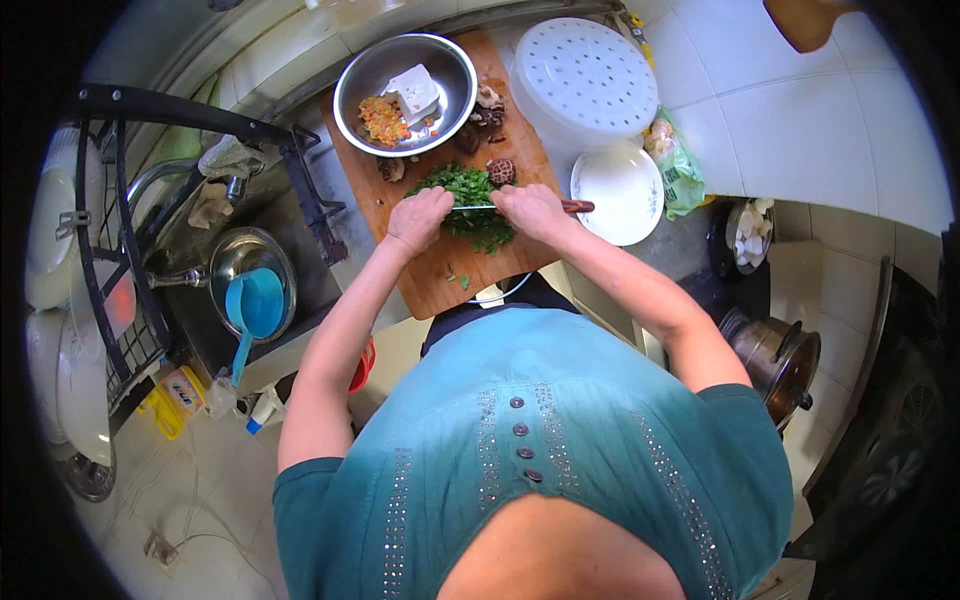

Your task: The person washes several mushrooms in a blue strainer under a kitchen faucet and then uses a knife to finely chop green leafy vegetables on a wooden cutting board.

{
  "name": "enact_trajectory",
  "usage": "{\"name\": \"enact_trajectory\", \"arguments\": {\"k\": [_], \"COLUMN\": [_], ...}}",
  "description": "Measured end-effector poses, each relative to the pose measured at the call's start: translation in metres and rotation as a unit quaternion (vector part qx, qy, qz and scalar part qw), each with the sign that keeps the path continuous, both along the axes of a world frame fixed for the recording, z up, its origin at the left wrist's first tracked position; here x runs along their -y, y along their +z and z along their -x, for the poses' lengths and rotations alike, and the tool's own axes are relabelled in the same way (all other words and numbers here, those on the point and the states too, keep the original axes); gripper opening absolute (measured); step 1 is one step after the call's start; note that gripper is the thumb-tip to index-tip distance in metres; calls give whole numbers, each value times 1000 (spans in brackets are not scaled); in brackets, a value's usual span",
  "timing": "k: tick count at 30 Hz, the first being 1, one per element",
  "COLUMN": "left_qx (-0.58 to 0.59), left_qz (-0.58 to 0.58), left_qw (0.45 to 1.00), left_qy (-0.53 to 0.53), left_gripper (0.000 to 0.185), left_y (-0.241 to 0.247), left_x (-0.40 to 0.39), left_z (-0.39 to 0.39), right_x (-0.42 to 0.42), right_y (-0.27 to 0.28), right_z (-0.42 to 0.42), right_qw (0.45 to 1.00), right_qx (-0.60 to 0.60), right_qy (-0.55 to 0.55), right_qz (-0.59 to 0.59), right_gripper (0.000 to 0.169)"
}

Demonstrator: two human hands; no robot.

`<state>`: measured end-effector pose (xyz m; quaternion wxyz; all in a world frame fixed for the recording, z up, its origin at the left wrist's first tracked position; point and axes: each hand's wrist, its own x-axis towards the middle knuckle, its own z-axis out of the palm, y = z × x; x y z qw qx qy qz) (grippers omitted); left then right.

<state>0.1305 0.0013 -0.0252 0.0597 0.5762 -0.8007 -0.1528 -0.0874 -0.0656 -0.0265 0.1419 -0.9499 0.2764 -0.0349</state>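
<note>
A kitchen knife [474, 207] lies across a pile of chopped leafy greens [459, 180] on a wooden cutting board [424, 281]. My right hand [529, 210] grips it where the blade meets the red-brown handle, which sticks out to the right. The fingers of my left hand [421, 217] pinch the blade's other end. Just above my right hand sits a shiitake mushroom [501, 172]. At the board's far end stands a steel bowl [405, 94] with a white block, probably tofu, and minced orange bits. More dark mushrooms [487, 116] lie beside the bowl.
A white plate [617, 193] and a stacked plastic container with a perforated top [586, 79] stand right of the board. Farther right are a bowl of white chunks [750, 234] and a lidded pot [776, 360]. At left, a sink holds a pan with a blue ladle [255, 304], beside a black dish rack [187, 112].
</note>
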Motion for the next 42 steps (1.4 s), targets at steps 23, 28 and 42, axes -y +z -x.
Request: {"name": "enact_trajectory", "arguments": {"k": [23,28,42], "left_qx": [-310,-555,-310], "left_qz": [-22,-143,59], "left_qw": [950,795,911], "left_qy": [-39,199,265], "left_gripper": [31,29,64], "left_y": [-1,-13,-61], "left_x": [108,30,-37], "left_z": [23,-31,49], "right_x": [-48,-65,-87], "right_y": [27,30,9], "right_z": [50,68,23], "right_qw": [985,942,913], "right_qx": [74,143,35], "right_qy": [-147,-274,-396], "right_qz": [-47,-131,-92], "right_gripper": [5,11,24]}}
